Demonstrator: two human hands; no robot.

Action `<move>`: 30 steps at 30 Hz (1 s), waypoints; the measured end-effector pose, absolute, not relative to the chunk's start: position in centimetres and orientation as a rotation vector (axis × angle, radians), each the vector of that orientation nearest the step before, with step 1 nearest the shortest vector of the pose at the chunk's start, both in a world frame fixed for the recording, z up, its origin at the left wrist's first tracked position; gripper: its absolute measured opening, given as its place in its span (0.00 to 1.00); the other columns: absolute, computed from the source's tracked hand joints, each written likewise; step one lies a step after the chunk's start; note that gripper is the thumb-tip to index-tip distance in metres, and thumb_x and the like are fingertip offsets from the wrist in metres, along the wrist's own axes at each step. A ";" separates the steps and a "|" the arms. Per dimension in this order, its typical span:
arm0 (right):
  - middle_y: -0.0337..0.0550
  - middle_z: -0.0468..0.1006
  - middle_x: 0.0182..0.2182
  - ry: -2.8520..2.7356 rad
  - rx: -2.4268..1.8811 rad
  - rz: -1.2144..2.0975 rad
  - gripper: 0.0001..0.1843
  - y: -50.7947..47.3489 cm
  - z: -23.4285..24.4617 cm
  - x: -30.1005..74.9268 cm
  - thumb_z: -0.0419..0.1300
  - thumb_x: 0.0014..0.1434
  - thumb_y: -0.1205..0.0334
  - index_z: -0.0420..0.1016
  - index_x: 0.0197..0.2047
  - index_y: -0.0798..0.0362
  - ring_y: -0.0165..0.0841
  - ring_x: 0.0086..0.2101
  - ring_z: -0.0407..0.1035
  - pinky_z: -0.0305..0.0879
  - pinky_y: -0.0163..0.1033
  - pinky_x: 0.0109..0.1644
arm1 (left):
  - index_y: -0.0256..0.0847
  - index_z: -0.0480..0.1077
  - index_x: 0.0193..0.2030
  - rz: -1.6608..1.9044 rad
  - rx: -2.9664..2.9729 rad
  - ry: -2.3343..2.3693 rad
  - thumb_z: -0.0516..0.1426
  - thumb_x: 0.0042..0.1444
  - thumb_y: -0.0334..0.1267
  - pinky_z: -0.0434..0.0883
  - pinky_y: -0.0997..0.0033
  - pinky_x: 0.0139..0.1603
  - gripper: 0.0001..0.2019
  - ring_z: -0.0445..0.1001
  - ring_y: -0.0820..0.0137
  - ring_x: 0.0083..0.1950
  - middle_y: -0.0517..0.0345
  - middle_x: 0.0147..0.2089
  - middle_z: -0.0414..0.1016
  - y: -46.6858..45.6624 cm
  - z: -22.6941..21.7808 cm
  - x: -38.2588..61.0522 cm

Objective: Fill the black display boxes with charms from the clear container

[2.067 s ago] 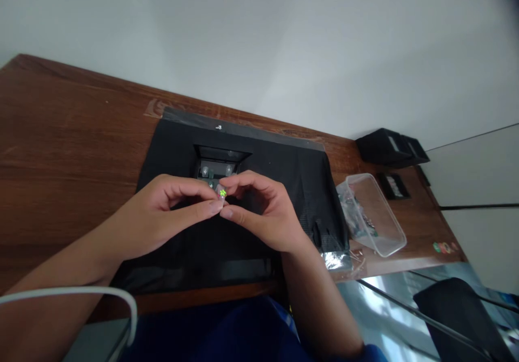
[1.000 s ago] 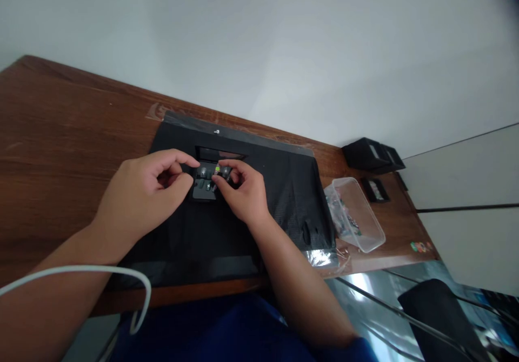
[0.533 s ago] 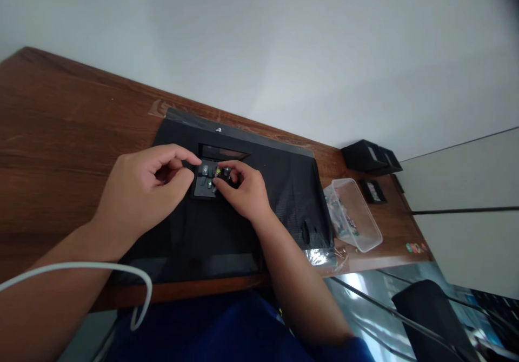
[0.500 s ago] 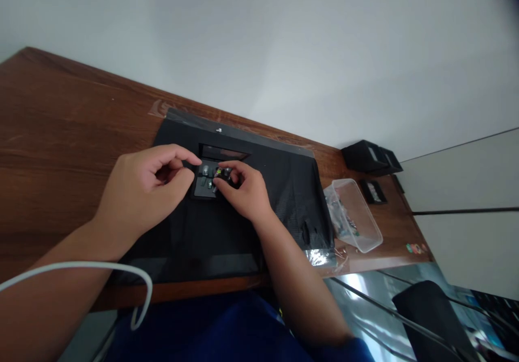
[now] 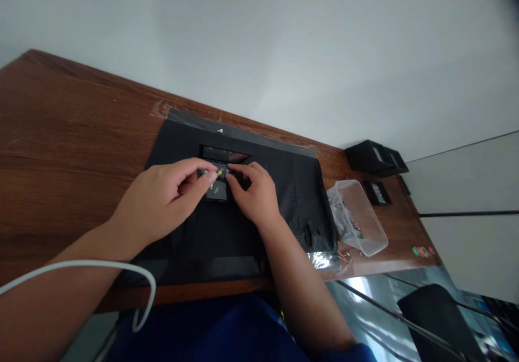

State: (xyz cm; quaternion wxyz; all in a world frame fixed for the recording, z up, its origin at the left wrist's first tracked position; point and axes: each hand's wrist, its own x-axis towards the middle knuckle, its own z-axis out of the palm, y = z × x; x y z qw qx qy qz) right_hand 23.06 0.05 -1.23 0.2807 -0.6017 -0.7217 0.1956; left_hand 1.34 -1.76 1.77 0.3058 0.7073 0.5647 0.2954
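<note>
A black mat point(image 5: 279, 199) lies on the brown wooden table point(image 5: 73, 135). On it sits a small dark tray point(image 5: 216, 184) holding tiny parts, one with a bright green spot point(image 5: 220, 173). My left hand point(image 5: 166, 202) rests on the mat at the tray's left edge, with thumb and forefinger pinched toward the green part. My right hand point(image 5: 253, 194) is at the tray's right side, fingers curled down onto it. I cannot make out whether either hand grips a part.
A clear plastic box point(image 5: 359, 218) with small parts stands at the mat's right, crumpled clear wrap point(image 5: 330, 259) beside it. Black boxes point(image 5: 375, 156) sit at the table's far right corner. A white cable point(image 5: 101, 270) loops over my left forearm.
Both hands went from holding the green-spotted part in the air down to the tray. Since half a second ago my left fingers have slid right, closing in on the green part.
</note>
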 end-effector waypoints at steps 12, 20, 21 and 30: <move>0.46 0.81 0.39 -2.026 -1.639 0.517 0.14 -0.2 -0.8 22.4 0.66 0.67 0.61 0.86 0.53 0.53 0.38 0.39 0.73 0.67 0.44 0.48 | 0.51 0.82 0.49 0.844 1.806 1.537 0.52 0.75 0.59 0.65 0.65 0.36 0.21 0.78 0.64 0.37 0.61 0.40 0.85 -1.7 1.6 0.8; 0.47 0.82 0.43 -2.014 -1.671 0.535 0.18 0.0 -0.8 22.5 0.68 0.67 0.60 0.86 0.59 0.51 0.40 0.42 0.74 0.69 0.46 0.51 | 0.51 0.82 0.47 0.860 1.854 1.520 0.51 0.75 0.58 0.66 0.65 0.36 0.22 0.79 0.64 0.37 0.61 0.39 0.86 -1.7 1.7 0.9; 0.47 0.82 0.43 -2.011 -1.676 0.537 0.18 -0.1 -0.8 22.5 0.68 0.67 0.60 0.86 0.58 0.51 0.40 0.42 0.74 0.70 0.45 0.51 | 0.51 0.82 0.46 0.861 1.865 1.526 0.50 0.75 0.58 0.66 0.64 0.36 0.22 0.79 0.64 0.36 0.61 0.37 0.85 -1.7 1.7 0.9; 0.45 0.82 0.44 -2.057 -1.678 0.537 0.22 0.0 -0.3 22.1 0.67 0.67 0.63 0.86 0.63 0.45 0.40 0.45 0.75 0.70 0.46 0.55 | 0.52 0.82 0.46 0.815 1.860 1.583 0.49 0.75 0.59 0.70 0.62 0.38 0.23 0.83 0.60 0.42 0.61 0.43 0.88 -1.7 1.6 1.0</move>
